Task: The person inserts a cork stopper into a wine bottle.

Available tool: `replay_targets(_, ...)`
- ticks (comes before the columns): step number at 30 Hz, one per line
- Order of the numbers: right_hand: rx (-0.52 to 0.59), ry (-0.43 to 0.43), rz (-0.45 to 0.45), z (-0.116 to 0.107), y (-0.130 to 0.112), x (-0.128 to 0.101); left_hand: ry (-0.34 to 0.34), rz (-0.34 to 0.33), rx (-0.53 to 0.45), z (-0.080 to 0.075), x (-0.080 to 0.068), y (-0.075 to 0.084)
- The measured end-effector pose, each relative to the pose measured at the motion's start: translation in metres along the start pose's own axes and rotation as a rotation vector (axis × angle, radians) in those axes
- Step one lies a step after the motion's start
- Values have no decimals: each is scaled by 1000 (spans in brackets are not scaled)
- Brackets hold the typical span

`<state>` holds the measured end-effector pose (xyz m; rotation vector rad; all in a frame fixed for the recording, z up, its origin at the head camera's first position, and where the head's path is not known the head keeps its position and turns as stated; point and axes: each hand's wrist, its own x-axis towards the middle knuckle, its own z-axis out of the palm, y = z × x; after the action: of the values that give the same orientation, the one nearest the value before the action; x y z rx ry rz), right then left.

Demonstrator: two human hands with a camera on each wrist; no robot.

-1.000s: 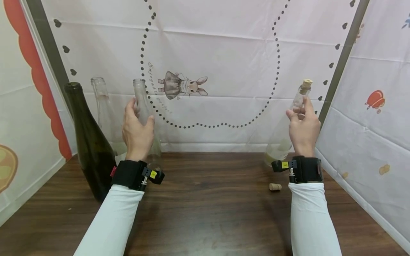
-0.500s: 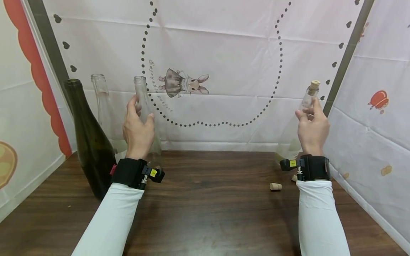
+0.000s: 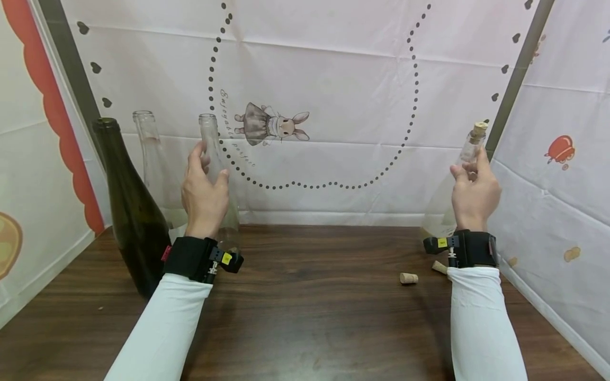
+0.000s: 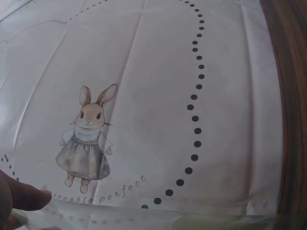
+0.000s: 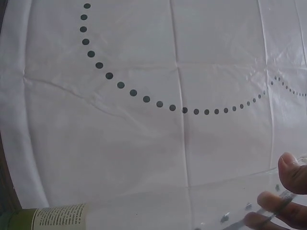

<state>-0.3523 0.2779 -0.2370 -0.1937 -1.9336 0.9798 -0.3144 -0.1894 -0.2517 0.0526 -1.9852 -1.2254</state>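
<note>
My left hand (image 3: 205, 196) holds a clear glass bottle (image 3: 209, 135) by its upper part, fingers round the far side and thumb on the right. Its mouth is uncorked. On the right, my right hand (image 3: 476, 196) grips another clear glass bottle (image 3: 468, 153) just below the mouth, where a cork (image 3: 479, 128) is seated. The right wrist view shows a printed label (image 5: 60, 218) near that bottle's base, with the thumb (image 5: 290, 175) and fingers at its neck. Only a thumb (image 4: 26, 196) and the glass edge show in the left wrist view.
A dark green bottle (image 3: 133, 227) and a third clear bottle (image 3: 154, 153) stand to the left of my left hand. Two loose corks (image 3: 409, 278) lie on the wooden table (image 3: 305, 317) near my right wrist. Printed cloth walls (image 3: 324, 79) enclose the back and sides.
My right hand has moved to the right together with the corked bottle. A second loose cork has come into sight beside the right wrist. The left hand stays almost still.
</note>
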Motion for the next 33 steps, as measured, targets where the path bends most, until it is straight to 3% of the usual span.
replay_targets(22, -26, 96, 77, 1, 19, 5, -26, -13, 0, -2, 0, 2)
replay_targets(33, -53, 43, 42, -1, 26, 10, -19, -9, 5, -3, 1, 2)
